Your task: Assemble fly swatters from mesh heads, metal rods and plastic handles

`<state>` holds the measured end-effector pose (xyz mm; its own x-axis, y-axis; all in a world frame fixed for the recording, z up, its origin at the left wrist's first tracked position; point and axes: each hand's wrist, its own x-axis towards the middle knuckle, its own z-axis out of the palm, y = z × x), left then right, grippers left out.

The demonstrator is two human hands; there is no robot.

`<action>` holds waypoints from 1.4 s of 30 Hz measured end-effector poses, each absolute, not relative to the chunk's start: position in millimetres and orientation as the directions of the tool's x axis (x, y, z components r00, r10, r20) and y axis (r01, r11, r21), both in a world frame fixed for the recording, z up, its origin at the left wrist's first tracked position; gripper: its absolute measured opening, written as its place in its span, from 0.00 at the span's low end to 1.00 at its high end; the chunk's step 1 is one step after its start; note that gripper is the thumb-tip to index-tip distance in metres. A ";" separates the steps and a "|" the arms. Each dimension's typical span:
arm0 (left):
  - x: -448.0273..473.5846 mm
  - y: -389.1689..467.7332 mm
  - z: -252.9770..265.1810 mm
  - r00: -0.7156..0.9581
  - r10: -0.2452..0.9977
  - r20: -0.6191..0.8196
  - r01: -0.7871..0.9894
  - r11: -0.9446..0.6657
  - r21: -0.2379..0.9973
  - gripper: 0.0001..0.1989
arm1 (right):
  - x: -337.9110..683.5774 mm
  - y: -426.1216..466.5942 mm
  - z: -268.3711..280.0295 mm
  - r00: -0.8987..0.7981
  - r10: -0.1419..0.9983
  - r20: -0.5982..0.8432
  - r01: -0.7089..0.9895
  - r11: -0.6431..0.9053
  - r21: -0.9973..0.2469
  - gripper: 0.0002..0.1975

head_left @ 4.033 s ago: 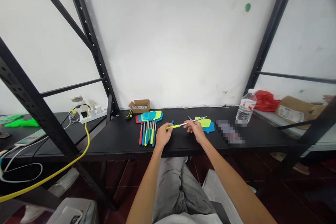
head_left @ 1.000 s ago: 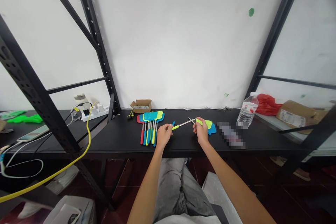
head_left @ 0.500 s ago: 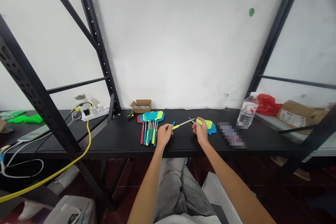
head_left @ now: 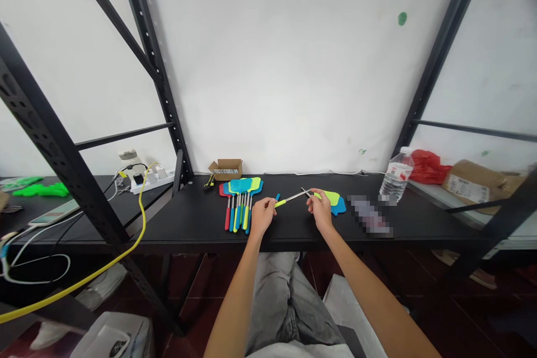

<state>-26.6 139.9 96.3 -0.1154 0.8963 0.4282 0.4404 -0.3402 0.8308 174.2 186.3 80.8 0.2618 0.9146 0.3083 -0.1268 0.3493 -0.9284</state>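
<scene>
My left hand is closed round the lime handle of a fly swatter, whose thin metal rod slants up to the right. A short blue end shows beside that hand; what it belongs to is partly hidden. My right hand is closed, fingers pinched by the rod where a second thin rod crosses it. Just beyond the right hand are a lime swatter head and a blue swatter head. Left of my hands lies a row of several fly swatters, handles toward me.
A small open cardboard box stands at the back of the black table. To the right are a blurred-out object and a water bottle. Black shelf posts rise on both sides; a yellow cable hangs at left.
Hardly anything differs. Both hands keep nearly the same place and grip, and the row of swatters lies as before.
</scene>
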 end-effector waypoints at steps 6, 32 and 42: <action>-26.7 139.9 96.2 -0.117 0.900 0.420 0.436 -0.333 0.836 0.19 | 174.4 185.4 81.4 0.243 0.913 0.328 -0.098 0.360 -0.928 0.16; -25.7 140.3 94.5 -0.127 0.886 0.446 0.411 -0.363 0.836 0.17 | 245.0 210.6 108.8 0.162 0.907 0.389 0.639 0.204 -0.742 0.10; -25.3 137.4 96.2 -0.129 0.885 0.448 0.414 -0.363 0.835 0.19 | 283.8 244.9 109.4 -0.145 0.984 0.100 0.972 0.160 -0.171 0.48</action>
